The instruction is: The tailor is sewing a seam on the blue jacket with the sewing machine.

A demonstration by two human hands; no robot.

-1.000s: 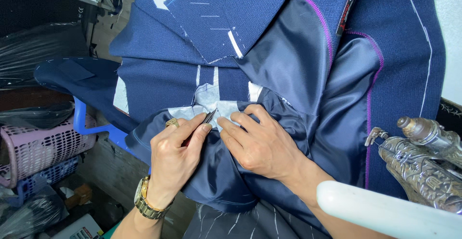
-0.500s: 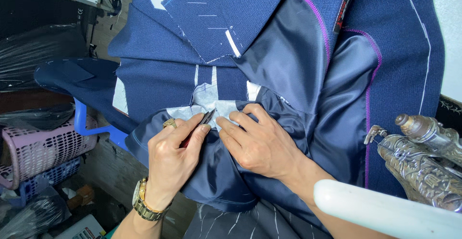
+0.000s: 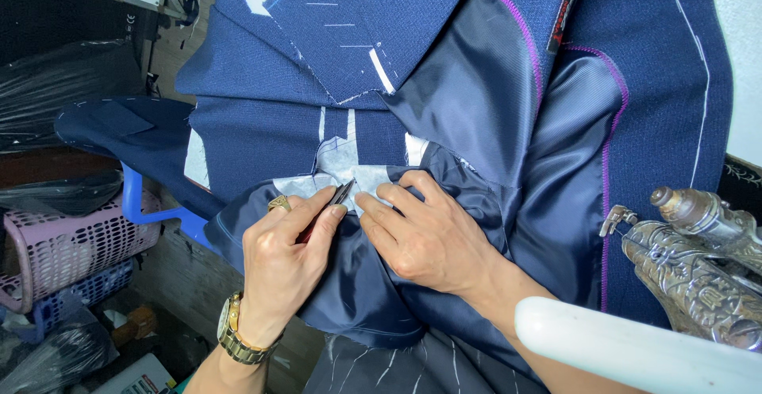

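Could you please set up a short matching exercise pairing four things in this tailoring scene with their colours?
Things:
1. jacket
2. piping
3. basket
4. wristwatch

Colours:
A. gold
B. pink
C. navy blue
D. purple

Pairs: 1-C, 2-D, 3-B, 4-A. The wristwatch sits on the left hand, which holds small snips beside the right hand.

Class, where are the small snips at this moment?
Head view, centre: the snips sit pinched in the left hand, tips on the pale interfacing, beside the right hand.
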